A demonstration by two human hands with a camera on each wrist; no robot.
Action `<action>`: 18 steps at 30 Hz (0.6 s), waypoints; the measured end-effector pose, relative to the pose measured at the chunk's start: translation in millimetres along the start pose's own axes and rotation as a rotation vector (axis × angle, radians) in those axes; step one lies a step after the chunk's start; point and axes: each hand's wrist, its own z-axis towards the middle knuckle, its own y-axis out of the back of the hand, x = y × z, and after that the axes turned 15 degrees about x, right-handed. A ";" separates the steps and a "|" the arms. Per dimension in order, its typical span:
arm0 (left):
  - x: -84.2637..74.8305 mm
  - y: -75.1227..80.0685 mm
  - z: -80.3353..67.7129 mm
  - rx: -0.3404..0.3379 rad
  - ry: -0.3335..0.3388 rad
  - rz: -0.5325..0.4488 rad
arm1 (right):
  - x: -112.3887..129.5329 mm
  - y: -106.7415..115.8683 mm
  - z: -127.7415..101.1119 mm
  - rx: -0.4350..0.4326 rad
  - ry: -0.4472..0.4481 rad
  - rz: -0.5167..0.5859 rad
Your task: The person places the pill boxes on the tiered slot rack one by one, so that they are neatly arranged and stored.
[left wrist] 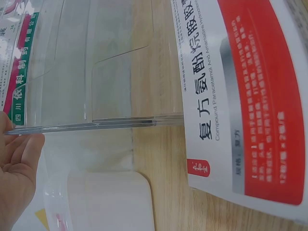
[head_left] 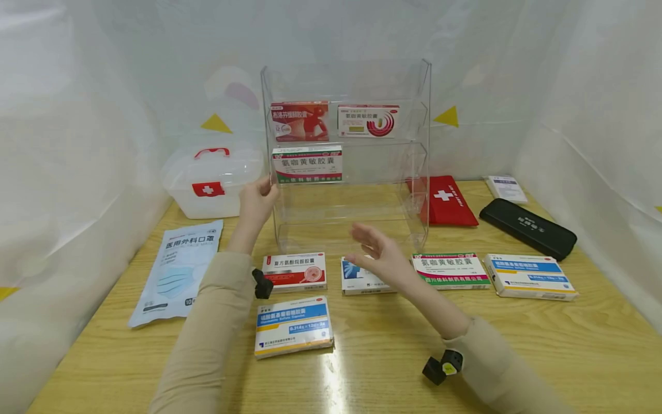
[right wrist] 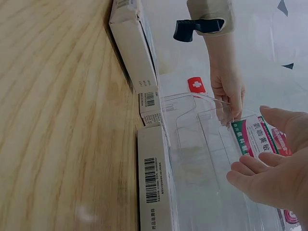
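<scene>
My left hand (head_left: 257, 201) pinches the left side panel of a clear tiered display rack (head_left: 351, 201), beside a green-and-magenta medicine box (head_left: 307, 165) on its shelf. In the left wrist view the left hand's fingers (left wrist: 25, 154) lie around the panel's edge. My right hand (head_left: 376, 253) holds nothing, its fingers spread in front of the rack. Below it a white-and-blue medicine box (head_left: 362, 279) on the table is partly hidden. Higher on the rack stand a red medicine box (head_left: 300, 122) and a white-and-pink medicine box (head_left: 368, 121).
Along the table lie a red-and-white box (head_left: 295, 271), blue-and-white boxes (head_left: 293, 326) and a green-and-white box (head_left: 451, 270). A mask packet (head_left: 178, 273) and a translucent first-aid case (head_left: 212, 184) are left; a red pouch (head_left: 450, 201) and black case (head_left: 527, 228) are right.
</scene>
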 end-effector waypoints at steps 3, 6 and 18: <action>1.4 -1.0 0.3 -0.002 -0.001 0.006 | -0.2 -2.0 -6.6 0.054 -0.018 -0.024; 1.6 -0.7 0.9 -0.017 -0.018 0.025 | -0.6 -5.2 -11.8 0.114 -0.034 -0.029; 1.1 -0.8 0.2 -0.003 -0.003 0.012 | -7.4 -24.4 -21.3 0.288 -0.047 -0.103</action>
